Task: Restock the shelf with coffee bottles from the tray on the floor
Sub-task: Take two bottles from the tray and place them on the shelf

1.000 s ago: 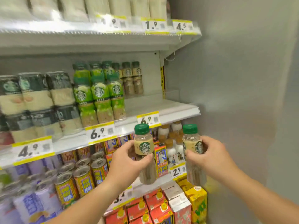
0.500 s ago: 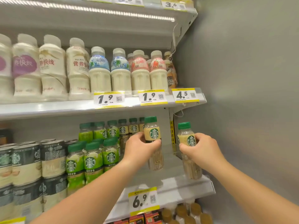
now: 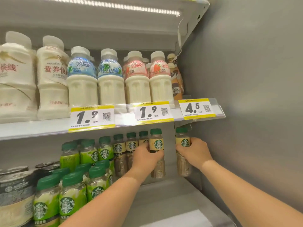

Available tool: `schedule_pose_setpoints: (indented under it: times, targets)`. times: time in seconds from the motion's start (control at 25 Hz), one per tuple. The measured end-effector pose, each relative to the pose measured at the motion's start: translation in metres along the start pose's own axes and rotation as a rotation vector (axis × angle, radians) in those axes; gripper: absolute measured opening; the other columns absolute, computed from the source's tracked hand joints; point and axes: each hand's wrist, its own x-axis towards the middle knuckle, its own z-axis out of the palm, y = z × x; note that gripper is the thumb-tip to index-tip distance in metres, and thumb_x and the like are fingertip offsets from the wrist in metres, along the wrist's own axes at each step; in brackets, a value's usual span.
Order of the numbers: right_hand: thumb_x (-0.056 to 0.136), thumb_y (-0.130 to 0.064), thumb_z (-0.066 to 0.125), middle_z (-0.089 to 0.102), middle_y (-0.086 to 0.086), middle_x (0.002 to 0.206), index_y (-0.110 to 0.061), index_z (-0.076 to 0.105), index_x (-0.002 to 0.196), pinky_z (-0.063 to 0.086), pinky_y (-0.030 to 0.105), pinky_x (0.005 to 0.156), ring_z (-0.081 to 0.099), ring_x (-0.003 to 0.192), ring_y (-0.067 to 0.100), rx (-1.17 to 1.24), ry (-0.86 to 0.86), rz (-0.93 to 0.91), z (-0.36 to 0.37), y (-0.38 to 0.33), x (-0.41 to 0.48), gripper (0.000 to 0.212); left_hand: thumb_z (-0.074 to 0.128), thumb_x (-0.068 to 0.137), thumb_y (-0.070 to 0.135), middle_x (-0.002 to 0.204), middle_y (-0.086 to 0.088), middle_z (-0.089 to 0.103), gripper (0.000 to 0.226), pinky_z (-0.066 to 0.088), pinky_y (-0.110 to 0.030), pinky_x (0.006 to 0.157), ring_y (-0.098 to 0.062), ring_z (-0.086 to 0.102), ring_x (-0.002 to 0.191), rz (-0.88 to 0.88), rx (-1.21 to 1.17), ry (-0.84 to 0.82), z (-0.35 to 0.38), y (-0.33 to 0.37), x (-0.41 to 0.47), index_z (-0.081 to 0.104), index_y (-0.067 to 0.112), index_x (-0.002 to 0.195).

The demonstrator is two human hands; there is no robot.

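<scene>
Your left fingers point(image 3: 158, 154) curl round the waist of the left coffee bottle point(image 3: 156, 142), so your left hand point(image 3: 146, 158) grips it just under the beige label. Your right fingers point(image 3: 196, 143) wrap the right coffee bottle point(image 3: 182, 140) the same way, with your right hand point(image 3: 194, 154) covering its middle and the label's edge.

Both bottles are upright, green caps up, deep at the back right of the middle shelf point(image 3: 165, 203). Their bases are down at shelf level, but you cannot tell whether they touch it. The left one is just beside the row of beige-label coffee bottles point(image 3: 131, 145) lined along the back, on that row's right. The right one stands apart from it across a gap, close to the grey side wall point(image 3: 254, 112).

Left of the row stand green-label bottles point(image 3: 68, 202), and beyond them dark cans point(image 3: 14, 194). The upper shelf point(image 3: 41, 126) carries white milk bottles point(image 3: 82, 89), and yellow-edged price tags point(image 3: 92, 117) reading 1.9, 1.9 and 4.5 are clipped to its front.
</scene>
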Motion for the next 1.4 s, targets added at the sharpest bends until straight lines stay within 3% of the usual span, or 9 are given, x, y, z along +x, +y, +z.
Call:
schedule_pose_setpoints:
  times: [0.2, 0.4, 0.48, 0.56, 0.64, 0.84, 1.0, 1.16, 1.4]
  targets:
    - [0.075, -0.036, 0.076, 0.072, -0.002, 0.080, -0.017, 0.071, 0.083, 0.052, 0.025, 0.057, 0.067, 0.070, 0.008, 0.012, -0.017, -0.006, 0.030, 0.016, 0.023, 0.021, 0.076, 0.076, 0.019, 0.086, 0.004, 0.074, 0.022, 0.051, -0.024, 0.064, -0.014, 0.069, 0.083, -0.021, -0.042, 0.041, 0.019, -0.031, 0.027, 0.071, 0.020, 0.097]
    - [0.077, -0.039, 0.078, 0.071, -0.008, 0.083, -0.022, 0.069, 0.090, 0.046, 0.016, 0.058, 0.066, 0.075, 0.003, 0.057, -0.035, -0.048, 0.029, 0.028, 0.019, 0.024, 0.077, 0.082, 0.017, 0.089, 0.012, 0.071, 0.022, 0.054, -0.023, 0.074, -0.004, 0.067, 0.086, 0.028, -0.078, 0.063, 0.025, -0.050, 0.029, 0.067, 0.022, 0.101]
    - [0.077, -0.038, 0.079, 0.071, -0.013, 0.084, -0.027, 0.067, 0.091, 0.044, 0.011, 0.059, 0.065, 0.078, 0.000, 0.053, -0.083, -0.062, 0.024, 0.035, 0.012, 0.021, 0.080, 0.079, 0.020, 0.089, 0.014, 0.070, 0.024, 0.053, -0.021, 0.073, 0.002, 0.063, 0.083, 0.019, 0.012, 0.057, 0.025, -0.053, 0.025, 0.068, 0.023, 0.099]
    - [0.078, -0.032, 0.079, 0.071, -0.013, 0.083, -0.028, 0.066, 0.088, 0.043, 0.009, 0.058, 0.066, 0.078, 0.002, 0.048, -0.116, -0.055, 0.021, 0.045, 0.002, 0.016, 0.083, 0.075, 0.024, 0.089, 0.007, 0.071, 0.026, 0.052, -0.025, 0.073, -0.007, 0.064, 0.083, 0.037, 0.163, 0.068, 0.026, -0.061, 0.022, 0.072, 0.019, 0.097]
    - [0.080, -0.026, 0.076, 0.072, -0.011, 0.081, -0.026, 0.066, 0.085, 0.046, 0.012, 0.060, 0.067, 0.077, 0.006, 0.052, -0.109, -0.065, 0.024, 0.053, -0.003, 0.012, 0.084, 0.075, 0.029, 0.087, 0.003, 0.069, 0.027, 0.046, -0.023, 0.066, -0.013, 0.062, 0.080, 0.033, 0.274, 0.083, 0.026, -0.063, 0.019, 0.072, 0.015, 0.094]
    - [0.080, -0.025, 0.078, 0.071, -0.014, 0.080, -0.028, 0.066, 0.083, 0.050, 0.017, 0.066, 0.066, 0.078, 0.002, 0.041, -0.102, -0.088, 0.041, 0.057, 0.010, 0.013, 0.085, 0.074, 0.030, 0.077, 0.007, 0.058, 0.032, 0.033, -0.014, 0.052, -0.002, 0.052, 0.067, -0.049, 0.297, 0.154, 0.033, -0.062, 0.025, 0.058, 0.014, 0.083]
    - [0.080, -0.025, 0.079, 0.068, -0.016, 0.078, -0.024, 0.071, 0.091, 0.058, 0.030, 0.078, 0.066, 0.079, 0.002, 0.044, -0.117, -0.074, 0.055, 0.066, 0.022, 0.013, 0.083, 0.073, 0.040, 0.080, -0.001, 0.062, 0.038, 0.040, -0.026, 0.056, -0.019, 0.061, 0.073, -0.094, 0.363, 0.204, 0.042, -0.068, 0.033, 0.060, 0.012, 0.084]
    - [0.083, -0.027, 0.076, 0.068, -0.012, 0.074, -0.014, 0.075, 0.102, 0.055, 0.027, 0.075, 0.070, 0.082, 0.012, 0.060, -0.127, -0.101, 0.064, 0.074, 0.030, 0.022, 0.072, 0.081, 0.052, 0.067, 0.004, 0.059, 0.038, 0.046, -0.029, 0.060, -0.023, 0.064, 0.071, -0.115, 0.539, 0.176, 0.044, -0.069, 0.038, 0.057, 0.019, 0.070]
    - [0.082, -0.015, 0.070, 0.074, -0.010, 0.091, -0.024, 0.073, 0.103, 0.057, 0.029, 0.083, 0.069, 0.085, 0.007, -0.008, -0.236, -0.080, 0.070, 0.081, 0.041, 0.023, 0.068, 0.079, 0.058, 0.057, 0.003, 0.058, 0.048, 0.053, -0.031, 0.061, -0.024, 0.068, 0.066, -0.096, 0.638, 0.129, 0.054, -0.070, 0.049, 0.054, 0.018, 0.057]
